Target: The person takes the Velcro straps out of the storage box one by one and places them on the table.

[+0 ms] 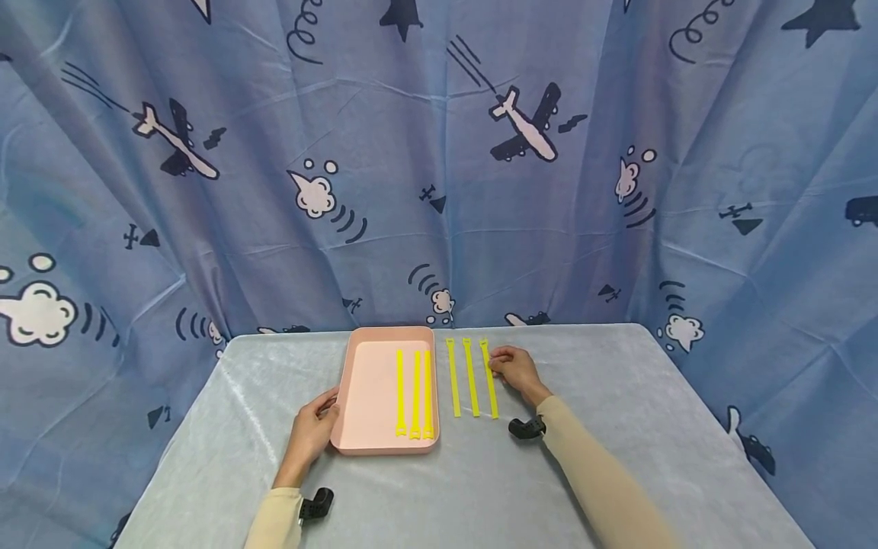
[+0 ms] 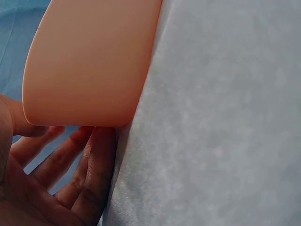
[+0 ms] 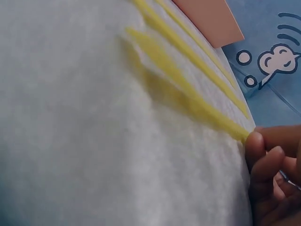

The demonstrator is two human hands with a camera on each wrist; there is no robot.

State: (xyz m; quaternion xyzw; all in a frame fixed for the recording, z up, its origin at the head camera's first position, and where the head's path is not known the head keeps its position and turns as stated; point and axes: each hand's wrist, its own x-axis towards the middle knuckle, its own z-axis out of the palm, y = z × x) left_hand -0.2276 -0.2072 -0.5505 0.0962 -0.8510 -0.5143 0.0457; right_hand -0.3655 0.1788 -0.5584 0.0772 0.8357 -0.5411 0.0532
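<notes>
Left grip (image 1: 310,436) is resting unclosed against the pink tray (image 1: 366,404); right grip (image 1: 519,371) is pinching a yellow strip (image 1: 491,393).
A stray left push could be skewing the tray; farther off, to the tray's right, the strip is being held nearer its far end, so its loose near end could be dragging across the two neighbouring strips (image 1: 471,377) if carried leftward.

The right hand (image 1: 517,371) is pinching, its arm (image 1: 600,473) stretched forward. The left hand (image 1: 310,431) holds its fingers (image 2: 98,176) slightly apart.
</notes>
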